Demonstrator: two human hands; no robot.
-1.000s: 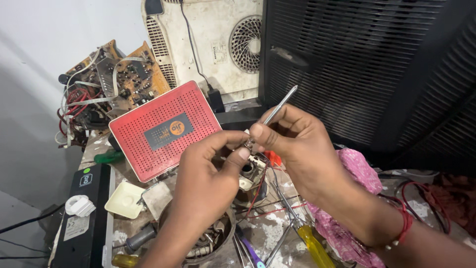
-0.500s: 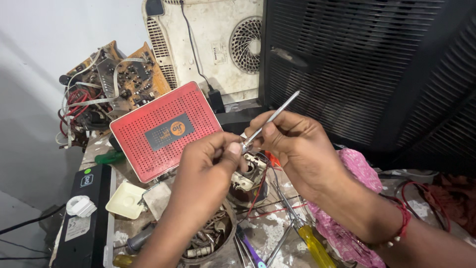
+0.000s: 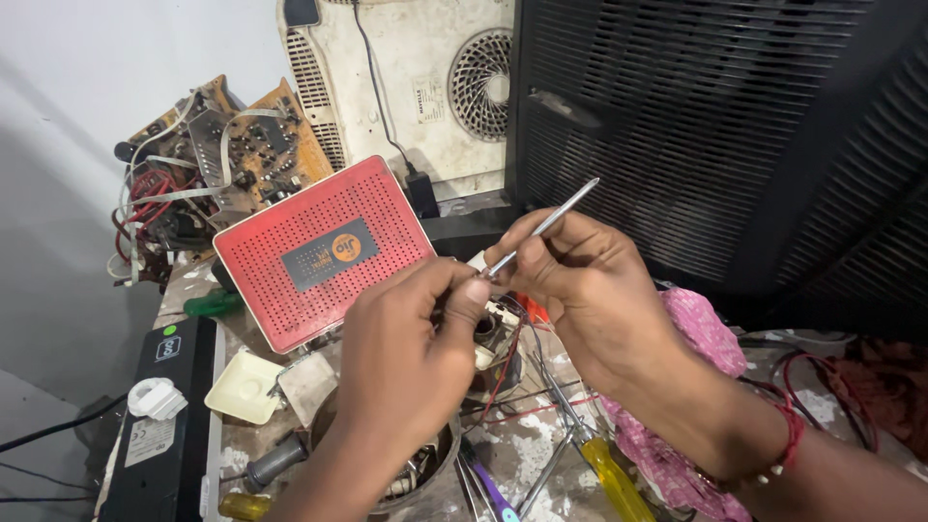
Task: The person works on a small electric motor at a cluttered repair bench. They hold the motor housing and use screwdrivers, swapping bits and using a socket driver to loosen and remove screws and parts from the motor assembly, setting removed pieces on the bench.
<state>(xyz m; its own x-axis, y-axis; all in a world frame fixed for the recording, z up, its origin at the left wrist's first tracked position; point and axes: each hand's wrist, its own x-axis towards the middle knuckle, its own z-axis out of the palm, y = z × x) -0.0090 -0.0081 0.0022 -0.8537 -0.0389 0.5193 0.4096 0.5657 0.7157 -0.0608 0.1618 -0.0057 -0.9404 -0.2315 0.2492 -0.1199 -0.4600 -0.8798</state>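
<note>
Right hand (image 3: 580, 280) grips tweezers (image 3: 541, 229); left hand (image 3: 416, 338) pinches small part (bowl (image 3: 387, 488) holds scrap).

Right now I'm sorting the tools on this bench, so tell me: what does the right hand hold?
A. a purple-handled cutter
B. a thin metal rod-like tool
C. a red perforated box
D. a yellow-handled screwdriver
B: the right hand pinches a thin metal rod-like tool whose tip meets the left hand; the yellow-handled screwdriver lies on the bench.
</note>
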